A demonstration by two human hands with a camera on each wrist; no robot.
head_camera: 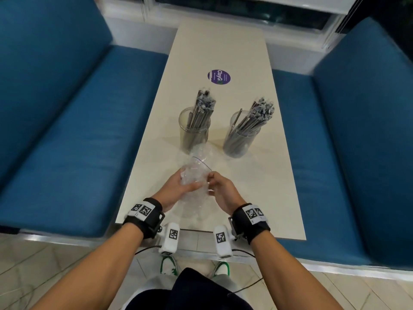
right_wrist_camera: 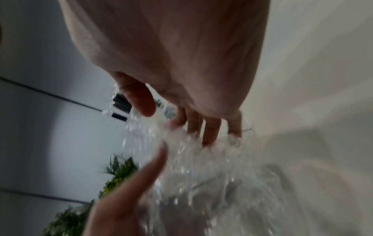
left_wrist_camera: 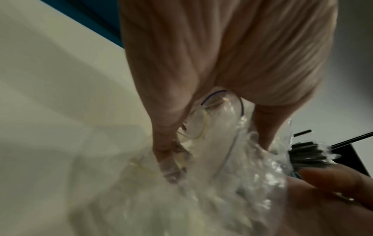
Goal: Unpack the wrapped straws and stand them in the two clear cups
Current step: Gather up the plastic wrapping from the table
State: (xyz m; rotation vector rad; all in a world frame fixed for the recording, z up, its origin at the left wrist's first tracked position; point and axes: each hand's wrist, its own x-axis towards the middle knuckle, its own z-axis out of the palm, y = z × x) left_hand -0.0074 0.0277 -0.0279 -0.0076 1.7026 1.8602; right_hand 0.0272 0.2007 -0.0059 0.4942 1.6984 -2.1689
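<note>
A long pale bench (head_camera: 221, 52) runs away from me between blue seats (head_camera: 73, 135). Two clear cups stand side by side on it, the left cup (head_camera: 194, 135) and right cup (head_camera: 240, 139) both packed with upright wrapped straws (head_camera: 202, 110). Nearer me, my left hand (head_camera: 178, 186) and right hand (head_camera: 223, 190) each grasp a crumpled clear plastic bag (head_camera: 193, 175).

Café booth; blue benches (head_camera: 73, 121), table (head_camera: 219, 45).
</note>
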